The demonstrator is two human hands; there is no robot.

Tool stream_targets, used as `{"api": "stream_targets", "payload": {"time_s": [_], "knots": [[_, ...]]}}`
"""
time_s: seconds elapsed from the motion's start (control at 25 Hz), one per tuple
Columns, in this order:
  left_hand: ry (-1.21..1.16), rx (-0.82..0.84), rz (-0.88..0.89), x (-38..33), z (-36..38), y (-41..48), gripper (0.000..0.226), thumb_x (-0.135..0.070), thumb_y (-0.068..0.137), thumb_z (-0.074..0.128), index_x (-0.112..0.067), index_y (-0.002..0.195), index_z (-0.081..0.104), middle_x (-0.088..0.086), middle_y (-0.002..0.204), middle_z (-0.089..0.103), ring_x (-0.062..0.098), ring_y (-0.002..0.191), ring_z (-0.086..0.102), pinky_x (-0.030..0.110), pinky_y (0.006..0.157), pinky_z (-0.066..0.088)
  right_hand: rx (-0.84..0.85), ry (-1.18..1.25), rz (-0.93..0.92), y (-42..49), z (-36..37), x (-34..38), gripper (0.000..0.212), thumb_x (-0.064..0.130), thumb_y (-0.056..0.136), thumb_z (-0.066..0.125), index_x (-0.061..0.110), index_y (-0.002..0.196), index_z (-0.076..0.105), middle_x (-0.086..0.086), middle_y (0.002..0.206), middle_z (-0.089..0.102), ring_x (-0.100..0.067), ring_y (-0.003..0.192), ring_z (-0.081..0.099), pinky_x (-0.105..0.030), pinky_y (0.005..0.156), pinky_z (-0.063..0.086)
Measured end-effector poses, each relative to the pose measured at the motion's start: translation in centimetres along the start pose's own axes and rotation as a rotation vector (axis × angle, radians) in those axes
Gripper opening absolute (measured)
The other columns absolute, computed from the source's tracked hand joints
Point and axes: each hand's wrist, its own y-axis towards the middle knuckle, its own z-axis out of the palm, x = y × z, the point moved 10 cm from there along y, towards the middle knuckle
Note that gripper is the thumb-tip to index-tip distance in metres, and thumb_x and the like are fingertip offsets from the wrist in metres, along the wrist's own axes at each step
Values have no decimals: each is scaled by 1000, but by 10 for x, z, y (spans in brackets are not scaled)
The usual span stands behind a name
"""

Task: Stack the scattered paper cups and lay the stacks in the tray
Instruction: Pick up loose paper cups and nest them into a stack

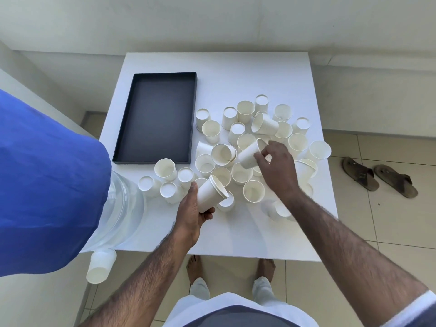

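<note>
Table [236, 74] bears tray [155, 116], cups [245, 110]; perhaps bag [125, 208].

My left hand [191, 215] grips a short nested stack of white paper cups [211, 194], mouths tilted toward two o'clock; my right hand [277, 172] pinches a single white paper cup [249, 155] over the scattered loose cups [245, 109]; the black rectangular tray [155, 114] lies at ten o'clock on the white square table [236, 234].

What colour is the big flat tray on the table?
The tray is black, seen in the head view.
</note>
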Motion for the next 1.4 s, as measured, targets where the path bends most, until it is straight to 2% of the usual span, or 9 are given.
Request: {"api": "stream_targets", "payload": {"time_s": [0.12,0.28,0.4,0.52,0.64,0.8,1.0,1.24,1.4], "knots": [[-11,8,0,-2,9,-1,47,-55,104,47,-15,120,65,9,89,66,20,61,58,32,58,47,-16,254,-29,-39,-7,35,16,18,94,71,8,82,66,-6,130,66,-17,129,56,-35,91,49],[-8,24,9,-6,22,-2,46,-55,105,45,-15,116,65,12,90,65,21,62,58,31,57,47,168,237,-54,-69,15,46,18,19,94,71,14,79,63,3,138,61,-14,123,57,-22,90,44],[-26,43,-13,-4,31,-3,50,-55,106,43,-12,119,65,13,92,66,21,64,59,32,60,49,245,329,-35,-81,27,47,6,19,97,67,15,93,64,10,135,60,-12,121,58,-32,94,50],[-102,130,-67,3,53,-7,56,-54,107,38,-9,125,66,14,104,74,27,82,70,36,73,56,280,581,89,-95,39,41,45,20,91,74,33,129,52,15,133,59,-12,116,64,-28,94,55],[-87,200,-83,8,72,-9,53,-48,110,35,-9,124,68,19,114,77,32,105,75,48,94,59,223,768,277,-103,46,21,73,8,84,82,31,142,43,6,132,63,-12,113,68,-28,91,57],[325,186,108,1,80,6,44,-49,107,43,-16,119,69,9,112,77,32,109,72,52,96,58,119,870,384,-97,36,-2,76,0,81,82,29,140,43,7,126,64,8,99,66,-18,80,55],[891,-270,601,-69,76,39,41,-52,90,71,-18,112,67,4,114,63,25,107,62,42,89,52,68,755,364,-93,13,-29,84,7,78,87,30,145,41,10,135,59,4,113,61,-21,92,52],[1355,-336,689,-90,104,77,33,-51,90,71,-23,109,73,5,114,66,30,112,56,43,95,40,90,598,362,-111,5,-51,95,16,74,91,36,150,37,28,133,53,0,122,57,-20,93,51],[1352,-326,733,-97,104,76,23,-37,97,64,-18,104,75,9,113,67,33,109,55,45,93,41,102,532,351,-119,4,-54,95,11,75,89,32,151,36,41,129,49,8,120,53,-23,96,53]]}}
